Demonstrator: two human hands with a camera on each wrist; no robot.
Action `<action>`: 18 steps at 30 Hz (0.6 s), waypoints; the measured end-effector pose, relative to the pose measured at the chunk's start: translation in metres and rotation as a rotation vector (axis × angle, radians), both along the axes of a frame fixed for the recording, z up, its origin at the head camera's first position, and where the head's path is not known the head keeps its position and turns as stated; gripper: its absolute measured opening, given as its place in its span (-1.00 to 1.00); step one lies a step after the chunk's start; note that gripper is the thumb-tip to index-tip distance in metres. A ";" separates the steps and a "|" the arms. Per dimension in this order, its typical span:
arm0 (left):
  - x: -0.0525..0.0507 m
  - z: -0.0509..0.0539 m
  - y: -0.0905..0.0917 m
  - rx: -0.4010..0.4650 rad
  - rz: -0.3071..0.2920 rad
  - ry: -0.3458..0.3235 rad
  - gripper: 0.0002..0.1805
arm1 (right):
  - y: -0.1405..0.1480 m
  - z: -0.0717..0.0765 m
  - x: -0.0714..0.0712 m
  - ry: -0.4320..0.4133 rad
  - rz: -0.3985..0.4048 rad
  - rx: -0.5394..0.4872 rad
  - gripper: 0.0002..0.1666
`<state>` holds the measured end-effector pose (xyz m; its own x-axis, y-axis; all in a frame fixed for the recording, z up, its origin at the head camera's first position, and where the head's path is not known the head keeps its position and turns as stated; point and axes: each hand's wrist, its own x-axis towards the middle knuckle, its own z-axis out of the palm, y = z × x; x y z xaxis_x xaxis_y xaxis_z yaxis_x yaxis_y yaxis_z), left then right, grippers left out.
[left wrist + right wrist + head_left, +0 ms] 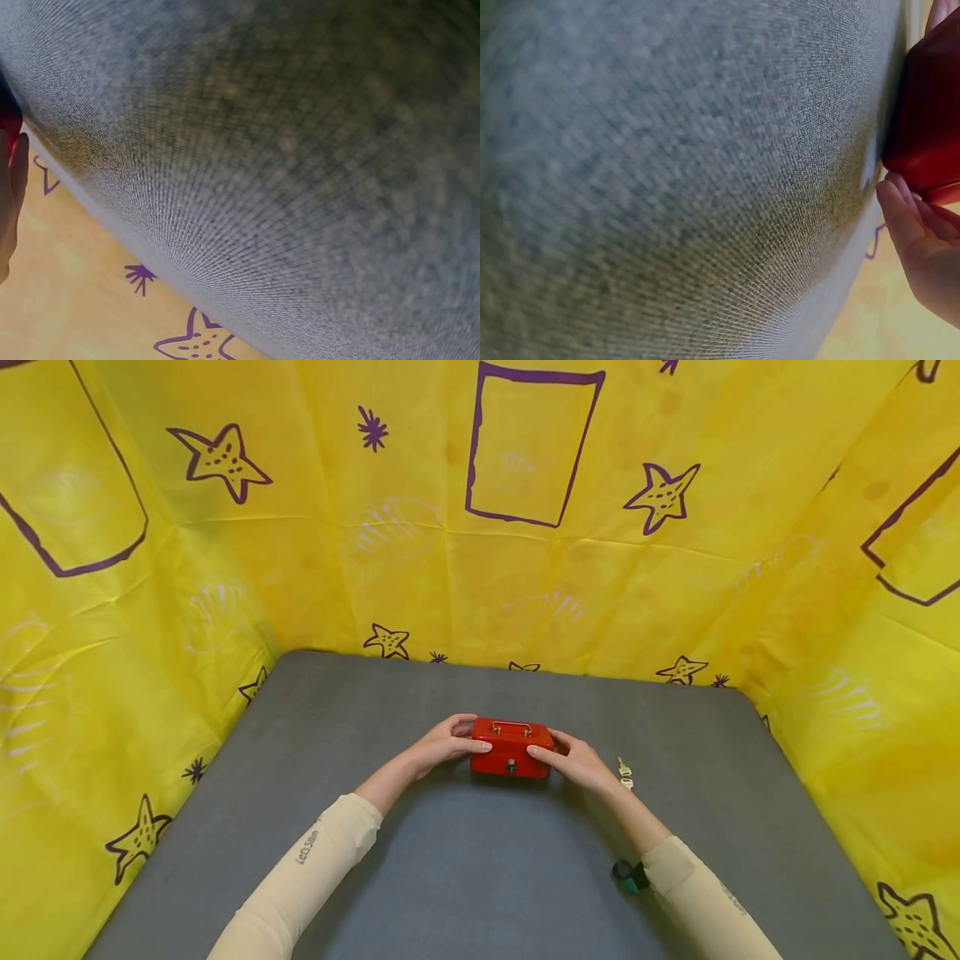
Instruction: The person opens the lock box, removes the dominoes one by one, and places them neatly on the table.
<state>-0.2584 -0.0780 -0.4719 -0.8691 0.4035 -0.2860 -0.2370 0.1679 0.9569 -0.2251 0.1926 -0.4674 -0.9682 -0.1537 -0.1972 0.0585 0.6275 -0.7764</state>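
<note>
A small red cash box (510, 758) with a folding metal handle (512, 727) on its lid and a lock in its front faces me, lid down. My left hand (444, 743) grips its left end, thumb on the front and fingers round the side. At the other end my right hand (576, 760) holds it the same way, thumb on the front. The right wrist view shows the red box (934, 112) with right fingers at its corner. Only a sliver of the left hand (10, 202) appears in the left wrist view. Whether the box touches the table cannot be told.
Keys (625, 773) lie on the grey table (480, 877), right of my right hand. Yellow cloth (420, 577) with purple starfish drawings hangs behind the table and along both sides. A black and green device (628, 877) sits at my right cuff.
</note>
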 end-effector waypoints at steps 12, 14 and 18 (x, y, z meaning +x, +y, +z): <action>0.001 0.001 0.001 0.004 0.015 -0.007 -0.18 | 0.017 -0.003 0.011 0.024 -0.039 -0.109 -0.17; 0.001 0.001 0.000 0.001 0.016 -0.010 -0.18 | 0.024 -0.003 0.014 0.041 -0.050 -0.129 -0.21; 0.001 0.001 0.000 0.002 0.014 -0.012 -0.19 | 0.042 -0.003 0.022 0.100 -0.097 -0.102 -0.30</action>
